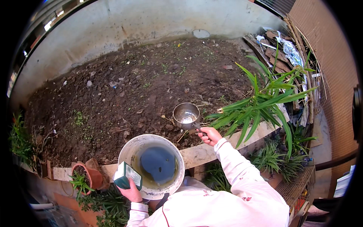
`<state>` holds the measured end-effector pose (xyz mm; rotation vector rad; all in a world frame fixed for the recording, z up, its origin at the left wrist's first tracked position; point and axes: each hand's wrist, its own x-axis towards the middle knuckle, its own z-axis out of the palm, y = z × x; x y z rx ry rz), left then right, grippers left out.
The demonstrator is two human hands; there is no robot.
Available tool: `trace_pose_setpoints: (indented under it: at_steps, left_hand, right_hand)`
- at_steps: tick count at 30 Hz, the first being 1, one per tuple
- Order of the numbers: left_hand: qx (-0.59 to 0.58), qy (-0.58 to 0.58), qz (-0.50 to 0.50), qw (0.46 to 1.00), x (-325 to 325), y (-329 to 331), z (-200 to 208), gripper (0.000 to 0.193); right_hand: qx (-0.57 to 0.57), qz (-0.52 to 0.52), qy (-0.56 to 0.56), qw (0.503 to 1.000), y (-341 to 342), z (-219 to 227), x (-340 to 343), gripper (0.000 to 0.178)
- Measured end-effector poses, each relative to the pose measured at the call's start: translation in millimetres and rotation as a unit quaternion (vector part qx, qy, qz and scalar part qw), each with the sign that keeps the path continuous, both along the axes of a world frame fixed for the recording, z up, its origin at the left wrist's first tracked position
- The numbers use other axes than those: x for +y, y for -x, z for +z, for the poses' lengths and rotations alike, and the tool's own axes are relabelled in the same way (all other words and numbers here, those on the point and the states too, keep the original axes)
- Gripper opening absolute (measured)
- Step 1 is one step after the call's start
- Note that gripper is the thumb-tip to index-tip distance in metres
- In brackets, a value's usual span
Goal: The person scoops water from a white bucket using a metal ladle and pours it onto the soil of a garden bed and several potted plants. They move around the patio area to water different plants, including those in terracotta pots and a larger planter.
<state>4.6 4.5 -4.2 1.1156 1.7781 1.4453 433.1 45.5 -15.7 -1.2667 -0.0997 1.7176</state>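
Metal saucepan (186, 109) and green-and-white box (127, 176) being held beside soil bed (143, 90)

The metal saucepan is being held out over the near side of the soil bed by its dark handle (196, 126), which is being gripped in the curled fingers of the right hand (210, 136). The green-and-white box is being grasped in the left hand (132, 190) at the near-left rim of a pale bucket (131, 150); its fingers are being partly hidden by the box, and whether the rim is being touched cannot be told. Dark liquid (158, 160) is being contained in the bucket, with small bits being seen on its surface. The bed is being bordered by a pale ledge (200, 154) and a grey wall (162, 19). The ledge is being overhung at right by a long-leaved plant (257, 104), while a terracotta pot (93, 175) is being seen at left.
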Motion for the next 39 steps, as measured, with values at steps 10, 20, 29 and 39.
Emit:
trace_pose_setpoints:
  at_steps: [10, 20, 29, 39]
  left_hand:
    - [-0.023, -0.023, -0.006, 0.999, -1, 7, -13, 0.048]
    - [-0.042, -0.015, -0.012, 0.999, -1, 12, -22, 0.051]
    - [-0.006, -0.033, -0.004, 0.999, 1, 6, -18, 0.046]
    - [-0.004, -0.032, 0.001, 0.999, -1, 1, 0, 0.048]
  right_hand:
    - [-0.067, 0.259, -0.126, 0.955, 72, 129, -46, 0.021]
    - [-0.622, 0.486, -0.266, 0.553, 169, 110, -79, 0.015]
    - [-0.662, 0.498, -0.302, 0.473, 189, 51, -80, 0.014]
    - [-0.62, 0.499, -0.257, 0.548, 184, 92, -74, 0.017]
